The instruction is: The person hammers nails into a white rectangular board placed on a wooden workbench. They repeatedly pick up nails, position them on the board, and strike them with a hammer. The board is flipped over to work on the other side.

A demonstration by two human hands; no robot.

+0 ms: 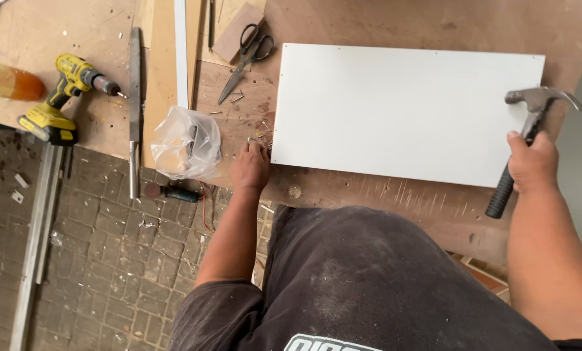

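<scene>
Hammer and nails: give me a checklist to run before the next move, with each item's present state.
1. Hammer held firmly in the right hand: ok, fist closed round the black grip.
2. Left hand at the loose nails: ok, fingertips on the pile.
3. A nail actually pinched: cannot tell, fingers hide it.
4. White panel lying flat on the workbench: ok.
5. Left hand out from under the hammer: ok, they are at opposite ends of the panel.
6. Scissors off the panel: ok.
</scene>
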